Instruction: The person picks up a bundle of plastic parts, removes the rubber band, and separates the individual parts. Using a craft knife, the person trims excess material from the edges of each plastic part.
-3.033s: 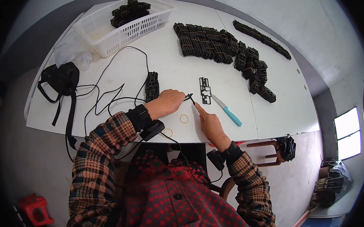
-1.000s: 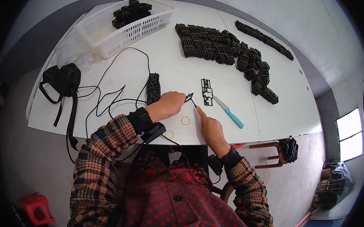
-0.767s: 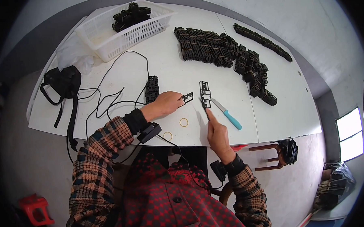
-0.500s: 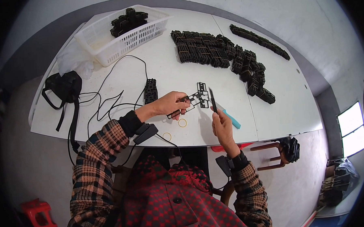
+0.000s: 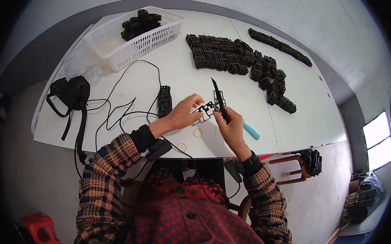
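Observation:
My right hand (image 5: 231, 128) is closed round a slim black knife (image 5: 218, 94), its pointed tip aimed up and away from me. Its thumb and finger also meet the near end of a flat black plastic frame (image 5: 206, 109) with cut-out openings. Part of that frame passes behind the knife. My left hand (image 5: 183, 114) is beside the frame's left end, fingers apart and a little blurred; whether the thumb touches the frame is hard to tell. Just below lies a yellow rubber band (image 5: 198, 132), with another rubber band (image 5: 181, 147) nearer the table edge.
A teal-handled tool (image 5: 251, 131) lies right of my hand. A black plastic bundle (image 5: 164, 101) and cables (image 5: 109, 109) are on the left. Banded black stacks (image 5: 218, 54) line the back right. A white basket (image 5: 146, 41) and a black bag (image 5: 72, 94) stand farther left.
My right hand has moved left with the knife, up to the plastic frame. My left hand's fingers have opened from their grip on the frame.

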Available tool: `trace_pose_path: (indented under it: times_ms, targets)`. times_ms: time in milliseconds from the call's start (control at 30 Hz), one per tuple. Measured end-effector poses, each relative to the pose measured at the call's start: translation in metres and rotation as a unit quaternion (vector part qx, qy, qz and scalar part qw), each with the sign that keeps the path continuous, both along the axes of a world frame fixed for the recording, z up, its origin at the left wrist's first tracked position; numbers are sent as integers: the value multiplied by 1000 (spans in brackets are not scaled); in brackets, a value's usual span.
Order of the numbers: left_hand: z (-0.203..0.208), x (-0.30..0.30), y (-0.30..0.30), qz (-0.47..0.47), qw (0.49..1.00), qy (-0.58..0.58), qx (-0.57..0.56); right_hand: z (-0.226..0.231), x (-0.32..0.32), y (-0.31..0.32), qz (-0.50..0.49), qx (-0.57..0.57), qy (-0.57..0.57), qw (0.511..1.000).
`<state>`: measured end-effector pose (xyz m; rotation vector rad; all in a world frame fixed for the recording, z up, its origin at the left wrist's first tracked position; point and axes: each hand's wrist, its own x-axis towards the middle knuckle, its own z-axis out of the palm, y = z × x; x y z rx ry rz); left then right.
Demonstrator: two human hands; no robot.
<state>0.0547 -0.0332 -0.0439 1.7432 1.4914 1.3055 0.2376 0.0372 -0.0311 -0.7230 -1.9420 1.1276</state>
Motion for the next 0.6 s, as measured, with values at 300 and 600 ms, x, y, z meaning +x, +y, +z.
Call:
trace_pose_path:
  times_ms: [300, 600]
  targets:
    - [5, -17, -7, 37, 996, 81, -28, 7, -13, -23, 21, 104, -40, 994]
    - [-4, -18, -9, -79, 988, -123, -50, 11, -15, -30, 27, 105, -11, 994]
